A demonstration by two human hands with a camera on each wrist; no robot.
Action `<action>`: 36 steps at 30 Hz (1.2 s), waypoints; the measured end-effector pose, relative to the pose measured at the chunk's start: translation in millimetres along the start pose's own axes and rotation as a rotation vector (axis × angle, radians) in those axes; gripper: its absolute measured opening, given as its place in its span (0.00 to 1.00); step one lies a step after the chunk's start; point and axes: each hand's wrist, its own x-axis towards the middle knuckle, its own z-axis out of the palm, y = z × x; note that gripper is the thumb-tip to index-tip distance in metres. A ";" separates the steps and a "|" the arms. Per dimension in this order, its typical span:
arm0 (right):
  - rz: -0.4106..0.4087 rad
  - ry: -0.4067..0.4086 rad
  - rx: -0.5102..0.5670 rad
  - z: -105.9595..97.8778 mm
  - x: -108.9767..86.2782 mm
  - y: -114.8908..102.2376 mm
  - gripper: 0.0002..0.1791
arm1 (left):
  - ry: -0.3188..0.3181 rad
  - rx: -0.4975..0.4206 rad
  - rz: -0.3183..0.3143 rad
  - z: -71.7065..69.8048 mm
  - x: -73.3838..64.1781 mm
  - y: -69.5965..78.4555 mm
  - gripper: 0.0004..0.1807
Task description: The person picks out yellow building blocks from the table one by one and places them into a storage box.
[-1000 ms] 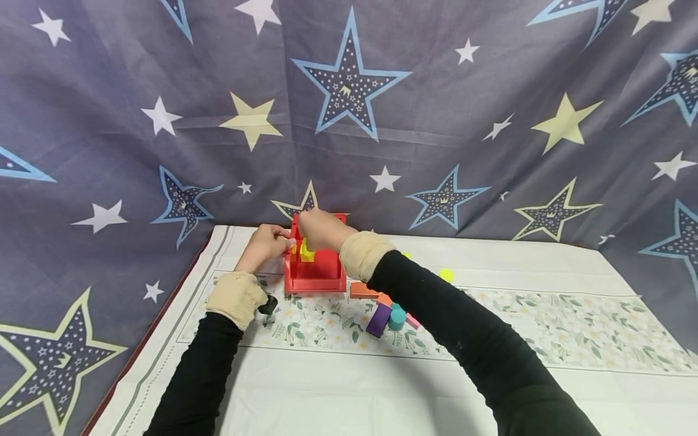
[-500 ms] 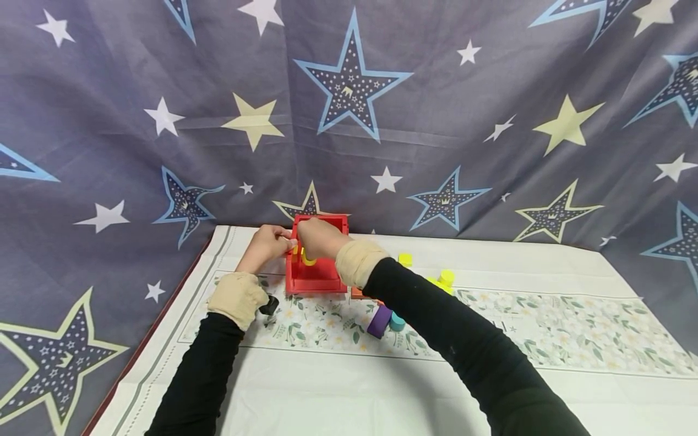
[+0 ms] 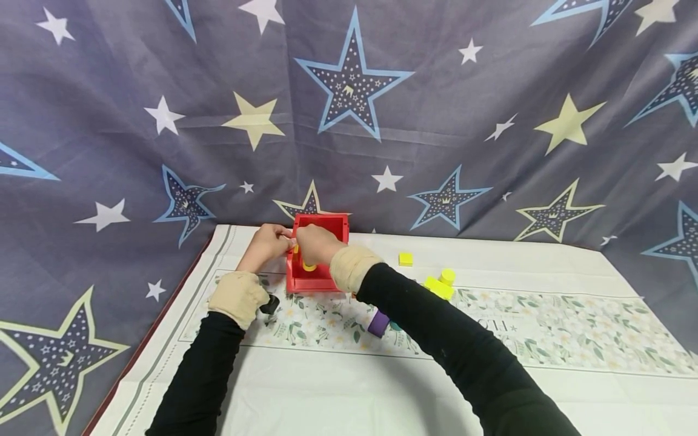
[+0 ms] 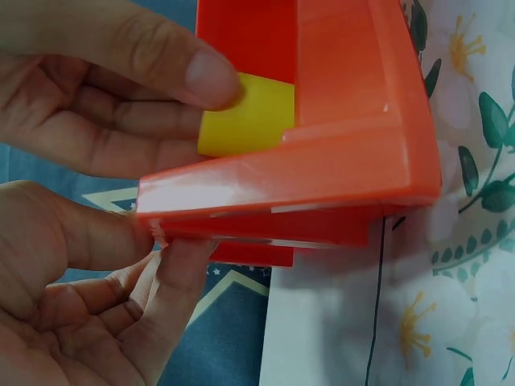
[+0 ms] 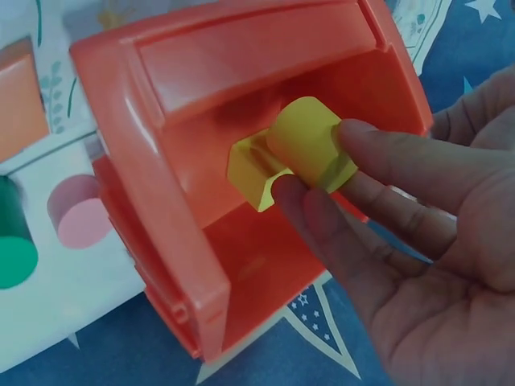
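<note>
A red open-topped plastic bin (image 3: 334,225) stands on the table near the back curtain. My left hand (image 3: 266,247) holds the bin's left wall; in the left wrist view, the thumb and fingers pinch the edge of that wall. Inside the bin, my right hand (image 3: 318,243) pinches a yellow cylinder (image 5: 310,141) between thumb and fingertips. Close behind the cylinder in the right wrist view sits a yellow block (image 5: 251,170) in the bin. Whether cylinder and block touch is unclear. From the head, the right hand covers most of the cylinder.
Several yellow pieces, among them a square block (image 3: 405,259) and a cylinder (image 3: 447,277), lie right of the bin. A purple block (image 3: 378,324) lies before it, partly under the right forearm. The right wrist view shows a pink cylinder (image 5: 79,213) and a green cylinder (image 5: 12,241).
My right hand has moved lower into the bin, and its forearm has shifted left and down, uncovering the yellow pieces and hiding orange and teal ones. The left hand keeps its hold.
</note>
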 end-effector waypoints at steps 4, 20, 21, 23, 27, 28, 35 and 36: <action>0.016 -0.003 -0.003 5.1 0.2 -0.3 0.07 | -0.004 0.005 -0.008 0.7 0.3 0.8 0.15; 0.017 0.007 -0.036 17.2 2.5 -1.7 0.10 | -0.001 0.014 -0.005 -1.4 -1.8 2.3 0.15; 0.017 0.004 -0.036 17.3 2.2 -1.9 0.10 | 0.000 0.017 -0.002 -1.5 -2.0 2.6 0.15; 0.021 0.000 -0.031 17.8 1.8 -2.3 0.11 | 0.004 0.020 0.002 -1.7 -1.8 2.8 0.15; 0.022 0.002 -0.020 19.4 0.3 -2.7 0.15 | 0.004 0.027 0.009 -1.7 -0.2 1.6 0.15; 0.024 0.003 -0.015 20.1 0.2 -2.6 0.15 | 0.004 0.028 0.011 -1.7 -0.2 1.5 0.15; 0.032 0.006 0.010 24.0 1.2 -2.1 0.14 | 0.015 0.040 0.036 -3.0 -3.3 1.4 0.14; 0.029 0.007 0.009 24.2 1.2 -2.1 0.14 | 0.022 0.043 0.049 -3.5 -4.3 2.3 0.13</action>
